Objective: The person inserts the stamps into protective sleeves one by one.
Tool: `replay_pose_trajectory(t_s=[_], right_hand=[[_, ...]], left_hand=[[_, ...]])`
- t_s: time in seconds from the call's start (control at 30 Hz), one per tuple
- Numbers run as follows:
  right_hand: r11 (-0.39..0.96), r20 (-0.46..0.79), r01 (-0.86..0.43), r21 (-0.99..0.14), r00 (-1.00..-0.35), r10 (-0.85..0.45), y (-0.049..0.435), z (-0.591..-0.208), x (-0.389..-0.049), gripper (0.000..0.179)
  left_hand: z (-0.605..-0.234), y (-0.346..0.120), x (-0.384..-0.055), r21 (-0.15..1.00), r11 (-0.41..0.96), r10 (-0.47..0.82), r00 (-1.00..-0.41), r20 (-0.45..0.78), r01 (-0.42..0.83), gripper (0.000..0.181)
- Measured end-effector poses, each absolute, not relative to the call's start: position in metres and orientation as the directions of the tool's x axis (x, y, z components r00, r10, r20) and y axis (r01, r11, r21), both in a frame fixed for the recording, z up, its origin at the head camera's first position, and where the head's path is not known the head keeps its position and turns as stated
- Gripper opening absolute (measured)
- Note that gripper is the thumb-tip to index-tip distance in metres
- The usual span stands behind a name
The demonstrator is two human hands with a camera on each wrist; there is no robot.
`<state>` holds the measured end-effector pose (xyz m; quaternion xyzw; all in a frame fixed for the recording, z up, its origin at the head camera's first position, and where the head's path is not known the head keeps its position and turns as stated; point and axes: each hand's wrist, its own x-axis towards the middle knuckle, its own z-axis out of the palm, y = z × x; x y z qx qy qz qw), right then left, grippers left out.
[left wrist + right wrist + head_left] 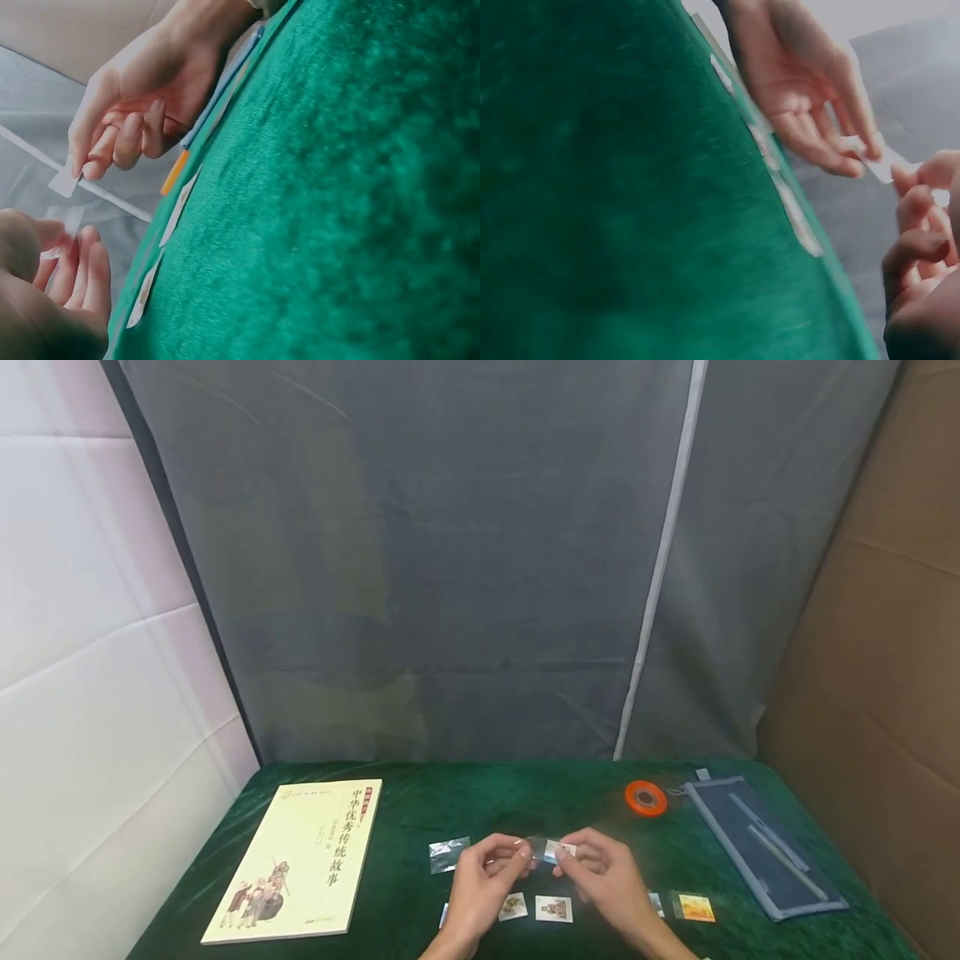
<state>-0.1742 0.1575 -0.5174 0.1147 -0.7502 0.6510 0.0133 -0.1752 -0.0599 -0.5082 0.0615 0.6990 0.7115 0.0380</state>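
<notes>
My left hand (487, 881) pinches a small clear plastic sleeve (537, 847) between thumb and fingers. Between the thumb and forefinger of my right hand (611, 881) is a small stamp-like picture card (557, 849), close beside the sleeve. In the left wrist view, the card (64, 184) shows a plain white side, and the sleeve (73, 219) lies just below it. Whether the card's edge is inside the sleeve, I cannot tell. Below the hands, similar cards lie on the cloth, among them one with a figure (554, 909) and a partly covered one (513, 907).
A clear sleeve (447, 855) lies left of the hands, beyond it a cream book (300, 860). To the right are a yellow-orange card (696, 907), an orange tape roll (646, 798) and a blue zip pouch (738, 827). Green cloth (420, 793) covers the table.
</notes>
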Motion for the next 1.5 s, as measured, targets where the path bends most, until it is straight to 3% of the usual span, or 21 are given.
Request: replay_pose_trajectory(t_s=[0.2,0.7,1.1,1.5], right_hand=[[0.006,0.157,-0.159,-0.987,-0.980,-0.121,0.158,-0.527,-0.174,0.013],[-0.013,0.156,-0.156,-0.988,-0.986,-0.060,0.159,-0.529,-0.179,0.017],[0.018,0.119,-0.122,-0.992,-0.986,-0.119,0.161,-0.530,-0.178,0.021],[0.018,0.164,-0.170,-0.985,-0.967,-0.196,0.162,-0.532,-0.174,0.019]], left_hand=[[-0.509,-0.064,-0.173,0.990,-0.135,0.174,-0.985,-0.005,-0.029,0.029],[-0.505,-0.065,-0.176,0.993,-0.121,0.182,-0.983,0.015,-0.008,0.038],[-0.508,-0.065,-0.174,0.994,-0.106,0.223,-0.975,-0.002,-0.027,0.042],[-0.509,-0.064,-0.172,0.994,-0.098,0.244,-0.970,-0.012,-0.038,0.041]])
